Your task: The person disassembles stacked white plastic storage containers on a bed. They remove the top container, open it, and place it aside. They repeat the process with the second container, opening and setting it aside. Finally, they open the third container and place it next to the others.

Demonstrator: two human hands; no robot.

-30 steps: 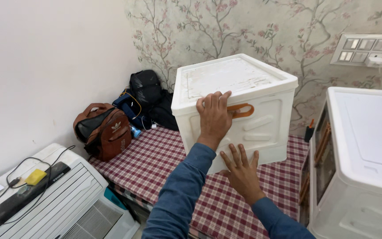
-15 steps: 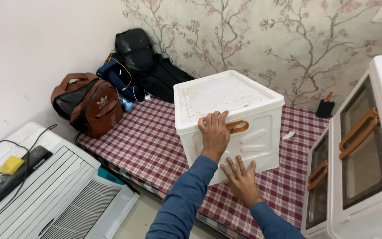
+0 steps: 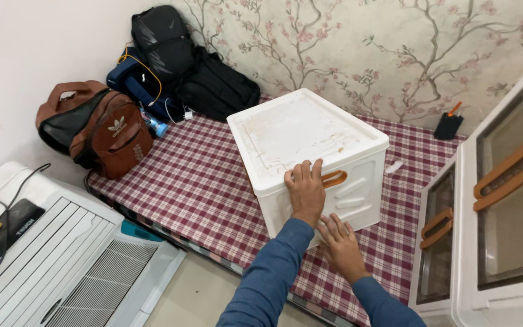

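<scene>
A white plastic storage box (image 3: 298,130) with a closed lid stands on a red-and-white checked cloth (image 3: 195,175). My left hand (image 3: 305,191) grips the front edge of its lid, fingers curled over the rim just left of the orange handle (image 3: 334,178). My right hand (image 3: 340,242) lies flat against the lower front face of the box with its fingers spread. Both sleeves are blue.
Stacked white cabinets with clear doors and orange handles (image 3: 503,181) stand close on the right. A brown backpack (image 3: 101,130), a black backpack (image 3: 164,39) and another black bag (image 3: 216,85) lean at the back left. A white air cooler (image 3: 62,260) sits at the lower left.
The box sits lower and farther into the cloth than before, and the view has tilted down. Both hands keep their places on its front.
</scene>
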